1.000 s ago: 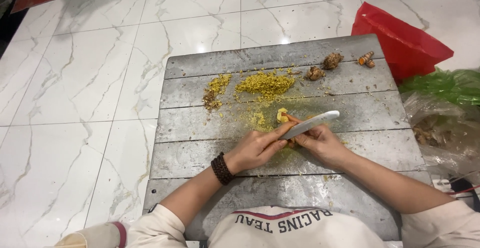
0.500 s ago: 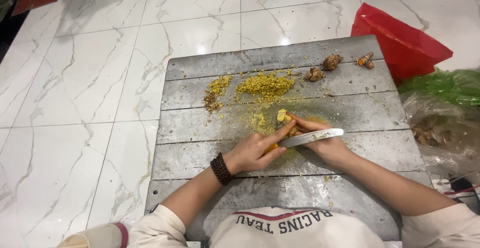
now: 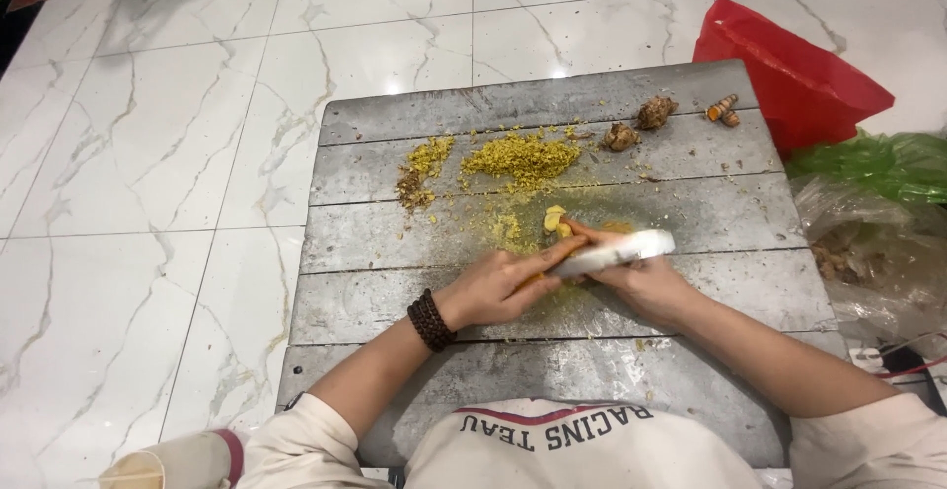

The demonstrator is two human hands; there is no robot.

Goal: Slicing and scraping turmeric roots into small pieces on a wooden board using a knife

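On the weathered grey plank board [image 3: 395,301], both hands clamp together: left hand [image 3: 498,287] gripping a knobbly yellow root [image 3: 554,221], right hand [image 3: 646,287] a smooth white knife [image 3: 617,252].

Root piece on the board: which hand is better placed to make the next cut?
Right, probably. The right hand already grips the white knife lying across the yellow root piece; the left hand pins the root with its fingers.

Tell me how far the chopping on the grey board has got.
Done: a heap of yellow chopped bits and a smaller pile lie on the grey board. In hand: the left hand steadies a yellow root piece while the right hand holds a white-bladed knife by it. Left: two knobbly brown roots and a small orange root lie whole.
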